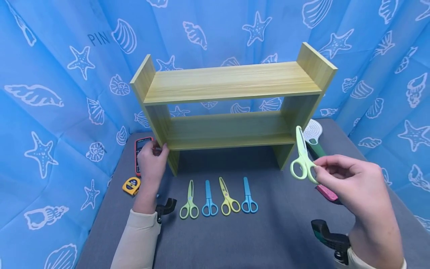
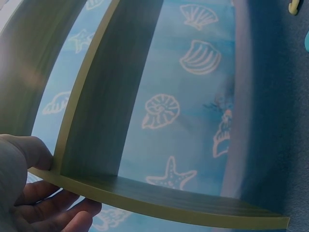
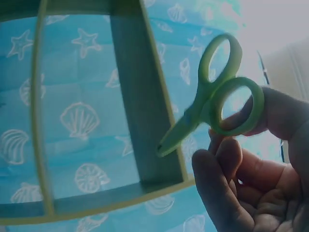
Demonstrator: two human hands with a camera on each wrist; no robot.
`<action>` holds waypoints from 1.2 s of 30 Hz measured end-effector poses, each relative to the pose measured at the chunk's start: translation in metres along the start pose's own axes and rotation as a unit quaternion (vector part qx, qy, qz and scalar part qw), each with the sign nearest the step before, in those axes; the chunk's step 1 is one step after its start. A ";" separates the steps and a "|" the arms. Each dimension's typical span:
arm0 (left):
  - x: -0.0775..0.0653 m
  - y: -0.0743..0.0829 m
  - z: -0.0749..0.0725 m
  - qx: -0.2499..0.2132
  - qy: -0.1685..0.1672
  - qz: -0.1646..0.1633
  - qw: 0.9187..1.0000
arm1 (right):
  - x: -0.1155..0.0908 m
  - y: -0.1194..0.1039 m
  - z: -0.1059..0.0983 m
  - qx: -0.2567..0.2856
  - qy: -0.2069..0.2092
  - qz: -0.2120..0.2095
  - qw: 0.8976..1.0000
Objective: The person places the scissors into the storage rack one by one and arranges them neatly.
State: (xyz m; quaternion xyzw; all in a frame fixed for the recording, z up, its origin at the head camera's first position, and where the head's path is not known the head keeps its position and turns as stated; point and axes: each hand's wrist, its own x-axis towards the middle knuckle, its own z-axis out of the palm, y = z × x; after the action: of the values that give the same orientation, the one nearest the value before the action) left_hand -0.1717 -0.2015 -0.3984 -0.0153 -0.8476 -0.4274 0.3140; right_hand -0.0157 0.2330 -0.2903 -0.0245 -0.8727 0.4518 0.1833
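The right hand (image 1: 357, 185) pinches light-green scissors (image 1: 304, 156) by one loop, just left of it, tip pointing up and away; the wooden shelf (image 1: 231, 82) stands beyond and leftward, its far upright gripped by the left hand (image 1: 152, 160)

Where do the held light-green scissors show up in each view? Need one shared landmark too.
Head: right of centre, tip up, at the fingertips of the right hand; light-green scissors overlap the shelf's right side.
Left wrist: held pair not in it.
Right wrist: right of centre, mostly upper half, tip down-left, handles up.
Shared landmark: the wooden shelf, in all three views.
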 end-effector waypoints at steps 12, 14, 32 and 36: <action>0.000 -0.005 -0.002 0.004 0.005 0.002 1.000 | 0.046 -0.049 -0.007 0.058 0.010 -0.005 0.998; 0.000 -0.006 -0.001 0.005 0.005 -0.001 1.000 | 0.055 -0.057 -0.009 0.059 0.012 -0.008 0.998; 0.002 -0.003 0.000 -0.013 -0.001 0.008 1.000 | 0.135 -0.131 -0.002 0.028 -0.039 -0.020 0.999; 0.003 -0.003 -0.001 -0.013 -0.001 0.009 1.000 | 0.148 -0.150 0.014 -0.013 -0.053 -0.038 0.998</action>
State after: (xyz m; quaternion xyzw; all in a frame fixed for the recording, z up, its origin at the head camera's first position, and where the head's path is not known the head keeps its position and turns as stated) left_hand -0.1749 -0.2046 -0.3986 -0.0272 -0.8419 -0.4360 0.3168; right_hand -0.1397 0.1644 -0.1335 0.0304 -0.8874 0.4337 0.1532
